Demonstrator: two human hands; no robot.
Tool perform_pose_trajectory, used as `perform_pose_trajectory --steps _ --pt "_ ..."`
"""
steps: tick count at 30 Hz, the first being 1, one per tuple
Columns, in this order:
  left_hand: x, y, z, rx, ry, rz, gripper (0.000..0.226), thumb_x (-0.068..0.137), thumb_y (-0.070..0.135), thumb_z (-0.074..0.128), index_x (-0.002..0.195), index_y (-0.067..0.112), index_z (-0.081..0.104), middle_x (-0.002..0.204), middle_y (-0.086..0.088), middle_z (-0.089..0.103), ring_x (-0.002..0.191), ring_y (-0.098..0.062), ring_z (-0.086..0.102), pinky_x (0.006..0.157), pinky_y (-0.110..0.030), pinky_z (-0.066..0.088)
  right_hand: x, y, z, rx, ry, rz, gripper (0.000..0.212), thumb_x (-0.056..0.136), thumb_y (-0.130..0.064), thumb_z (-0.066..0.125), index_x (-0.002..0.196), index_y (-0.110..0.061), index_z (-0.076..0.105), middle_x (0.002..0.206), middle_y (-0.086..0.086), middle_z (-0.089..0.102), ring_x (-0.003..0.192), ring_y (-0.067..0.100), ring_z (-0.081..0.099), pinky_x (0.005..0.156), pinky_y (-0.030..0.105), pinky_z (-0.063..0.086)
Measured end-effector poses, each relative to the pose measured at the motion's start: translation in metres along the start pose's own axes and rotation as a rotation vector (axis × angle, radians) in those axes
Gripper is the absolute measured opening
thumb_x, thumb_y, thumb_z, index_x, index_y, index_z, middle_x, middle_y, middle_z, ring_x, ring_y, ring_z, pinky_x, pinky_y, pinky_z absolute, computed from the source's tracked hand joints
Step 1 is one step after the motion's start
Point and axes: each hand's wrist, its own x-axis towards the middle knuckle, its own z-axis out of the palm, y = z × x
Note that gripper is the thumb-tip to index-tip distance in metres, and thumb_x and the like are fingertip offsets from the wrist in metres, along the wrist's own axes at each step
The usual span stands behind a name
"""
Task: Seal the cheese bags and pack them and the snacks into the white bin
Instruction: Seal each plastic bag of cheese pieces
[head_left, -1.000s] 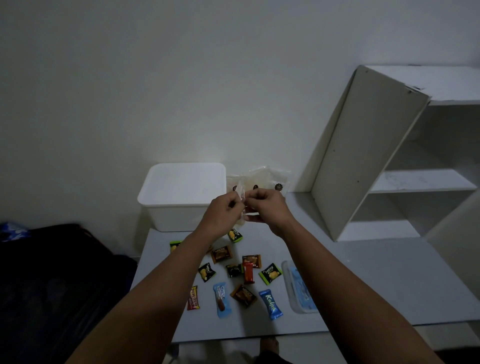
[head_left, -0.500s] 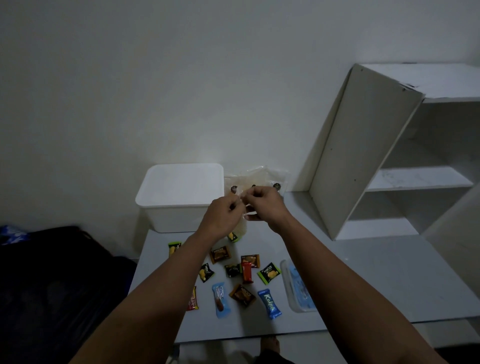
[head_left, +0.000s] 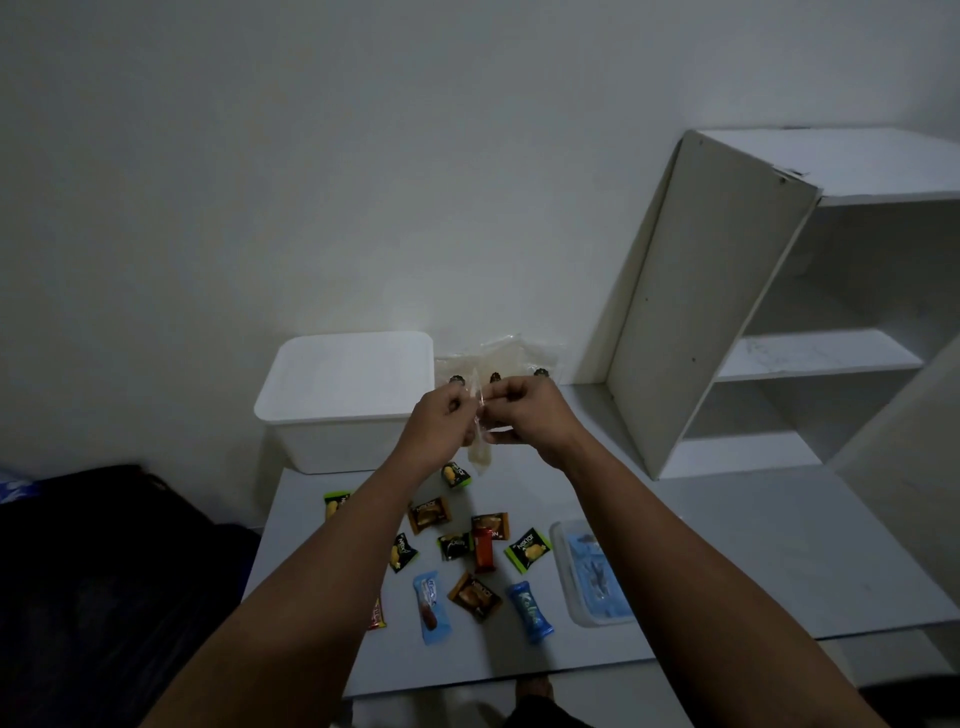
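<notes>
A clear cheese bag (head_left: 479, 441) hangs edge-on between my hands above the table. My left hand (head_left: 441, 421) pinches its top edge from the left, and my right hand (head_left: 524, 415) pinches it from the right. The white bin (head_left: 343, 431) stands at the table's back left, beside my left hand. More clear cheese bags (head_left: 511, 358) lean against the wall behind my hands. Several wrapped snacks (head_left: 467, 551) lie scattered on the grey table (head_left: 727, 545) below my forearms.
A clear lidded box with blue contents (head_left: 592, 571) lies at the right of the snacks. A white shelf unit (head_left: 727, 312) stands on the table's right side. Dark fabric (head_left: 104, 571) lies left of the table.
Both hands stay pinched on the bag's top and have shifted only slightly. The bag now hangs more edge-on, its lower end showing below my hands.
</notes>
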Motion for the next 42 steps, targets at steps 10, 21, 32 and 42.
perform_pose_trajectory --steps 10,21,32,42 --pt "0.027 -0.011 0.046 0.254 -0.201 -0.023 0.024 0.088 0.02 0.061 0.068 0.008 0.058 0.065 -0.006 0.066 0.056 -0.009 0.06 0.065 -0.033 0.051 0.033 0.043 -0.042 0.038 0.219 -0.001 0.019 0.086 0.01 0.065 0.104 0.006 0.071 0.106 0.032 0.07 0.093 0.038 0.073 0.084 0.051 0.063" --pt "0.127 -0.043 0.147 0.285 -0.189 -0.03 0.013 0.097 0.027 0.055 0.091 0.018 0.063 0.088 -0.003 0.069 0.082 -0.02 0.066 0.077 -0.046 0.054 0.102 0.085 -0.155 -0.023 0.133 0.278 0.006 0.091 -0.004 0.069 0.092 -0.004 0.074 0.082 0.012 0.073 0.075 0.019 0.069 0.074 0.035 0.062" --pt "0.217 -0.104 0.225 0.272 -0.21 -0.213 0.013 0.09 0.018 0.073 0.102 0.02 0.067 0.111 -0.001 0.069 0.101 -0.017 0.065 0.079 -0.02 0.048 0.179 0.108 -0.269 -0.17 -0.057 0.338 0.012 0.09 -0.004 0.067 0.087 -0.008 0.078 0.07 0.0 0.07 0.063 0.007 0.061 0.061 0.02 0.052" --pt "0.255 -0.108 0.257 0.226 0.049 -0.262 0.018 0.104 0.031 0.053 0.093 0.018 0.061 0.077 0.008 0.064 0.068 -0.001 0.06 0.058 -0.019 0.041 0.228 0.166 -0.273 -0.152 0.304 0.314 0.058 0.076 -0.05 0.082 0.125 -0.025 0.066 0.114 -0.002 0.069 0.103 0.014 0.067 0.088 0.033 0.056"
